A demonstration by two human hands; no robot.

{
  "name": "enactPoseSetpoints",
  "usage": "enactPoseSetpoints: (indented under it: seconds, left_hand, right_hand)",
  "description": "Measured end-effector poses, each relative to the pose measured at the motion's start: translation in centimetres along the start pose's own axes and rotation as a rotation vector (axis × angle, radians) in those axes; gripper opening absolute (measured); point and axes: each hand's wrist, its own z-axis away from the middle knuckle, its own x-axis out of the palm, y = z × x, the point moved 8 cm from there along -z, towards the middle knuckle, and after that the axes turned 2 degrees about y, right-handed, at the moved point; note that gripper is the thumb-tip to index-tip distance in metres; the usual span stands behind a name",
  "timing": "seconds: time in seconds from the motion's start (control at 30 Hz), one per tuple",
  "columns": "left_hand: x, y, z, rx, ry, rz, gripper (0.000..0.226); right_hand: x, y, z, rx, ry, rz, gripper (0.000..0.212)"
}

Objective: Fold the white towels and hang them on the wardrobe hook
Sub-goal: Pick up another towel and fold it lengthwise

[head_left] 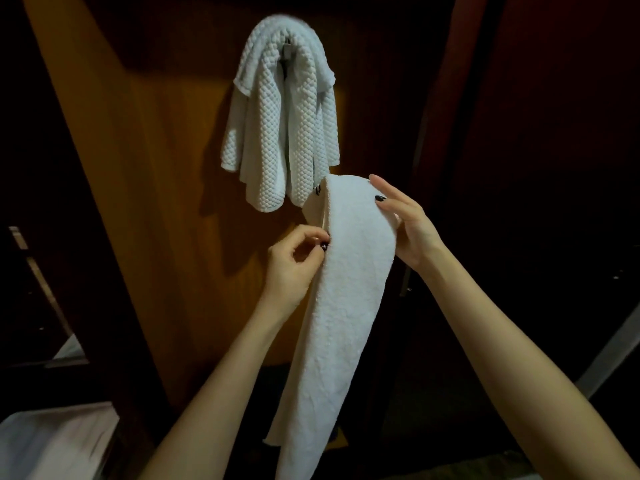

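A: What do we have nearest to us, and how is it held?

B: We hold the plain white towel, folded lengthwise into a long strip. It hangs from hand level down to 6 o'clock, its tail running out of the bottom of the view. Our left hand, at 9 o'clock of the strip's upper part, pinches the left edge between thumb and fingertips, most likely to keep the layers aligned. Our right hand, at 3 o'clock of the fold, lies with its fingers spread flat across the top, thumb behind the cloth, and carries the folded end like a saddle.

A: Why hold the fold uppermost?

B: We judge that the bend is being kept open and rounded so it can drape over the wardrobe hook.

A: And farther off?

B: At 12 o'clock from our hands, the waffle-weave towel is already draped over that hook on the wooden wardrobe panel. Its lower hem reaches just beside the top of our strip; we cannot tell whether they touch.

A: Any risk?

B: The hook is nearly covered, so we expect little free metal for a second towel.
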Motion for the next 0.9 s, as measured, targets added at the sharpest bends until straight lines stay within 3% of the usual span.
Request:
enactPoseSetpoints:
  seconds: [0.13,0.2,0.43,0.53,0.63,0.8,0.9]
  left_hand:
    - [0.2,-1.2,0.3,-0.130,-0.096,0.104,0.020]
    - [0.4,-2.1,0.4,-0.184,-0.142,0.156,0.028]
    - [-0.6,-1.7,-1.1,-0.210,0.022,0.221,0.030]
    - [-0.7,-2.1,-1.9,-0.232,0.050,0.202,0.029]
    - [-0.9,-2.6,-2.1,-0.239,0.086,0.171,0.029]
    - [-0.8,-1.8,-2.2,-0.209,0.011,0.143,0.028]
    - [-0.9,-1.7,-2.3,-0.213,-0.114,0.125,0.034]
  right_hand:
    - [0.3,-0.1,-0.7,-0.015,0.023,0.010,0.033]
    - [0.5,-0.1,-1.0,-0.009,0.027,0.014,0.036]
    - [0.0,0.4,-0.5,0.120,0.015,0.380,0.044]
    - [0.1,3.9,1.5,0.223,-0.052,0.268,0.049]
    - [0.6,5.6,3.4,0.126,-0.103,0.042,0.037]
    - [1.5,4.5,3.4,-0.039,-0.073,0.157,0.043]
    - [1.4,2.7,2.6,-0.081,-0.009,0.089,0.038]
